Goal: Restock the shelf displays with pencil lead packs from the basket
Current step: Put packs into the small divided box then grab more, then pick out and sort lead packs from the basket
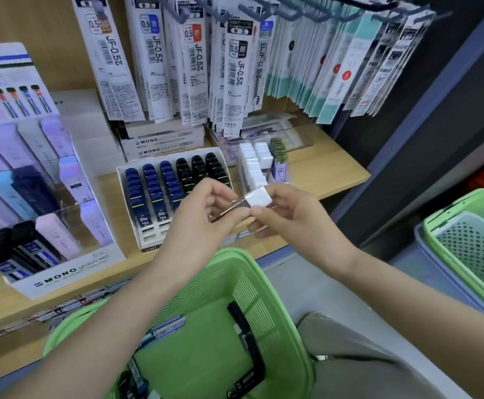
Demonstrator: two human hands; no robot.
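A white-capped lead pack is held between both hands above the shelf's front edge. My left hand pinches its clear lower end, and my right hand grips the capped end with curled fingers. Just behind them stands a small display of white-capped packs. To its left sits a white tray of blue and black lead packs. The green basket is below my arms, with several dark lead packs lying in it.
A large MONO display with pastel and dark packs fills the shelf's left. Pen refill packs hang on hooks above. The wooden shelf ends at a dark post on the right. Stacked green and blue baskets stand at right.
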